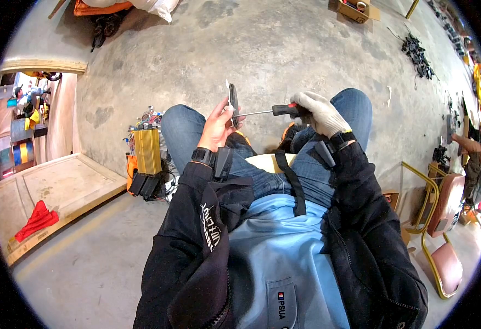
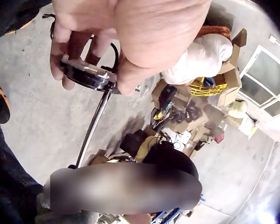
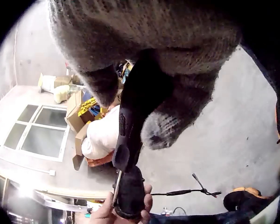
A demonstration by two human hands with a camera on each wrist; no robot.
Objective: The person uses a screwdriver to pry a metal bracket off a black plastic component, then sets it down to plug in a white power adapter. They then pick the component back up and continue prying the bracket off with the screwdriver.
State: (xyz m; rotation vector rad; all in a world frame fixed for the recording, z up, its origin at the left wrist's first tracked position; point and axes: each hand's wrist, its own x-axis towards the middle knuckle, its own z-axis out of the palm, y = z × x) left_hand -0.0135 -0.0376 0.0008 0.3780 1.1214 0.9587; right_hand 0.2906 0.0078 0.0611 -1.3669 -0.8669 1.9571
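Note:
My bare left hand holds a thin, dark, rounded device up on edge over the gap between my knees. In the left wrist view it shows a black rim and a lighter face, with thumb and fingers on opposite sides. A thin black cable trails from near the device in the right wrist view. My right hand, in a light knitted glove, grips a screwdriver by its black and red handle. The metal shaft points left, its tip right at the device.
On the floor by my left knee lies a pile of electronics with a gold metal case. A wooden board bears a red cloth. Black cables lie at far right, near a gold-framed chair. A cardboard box stands ahead.

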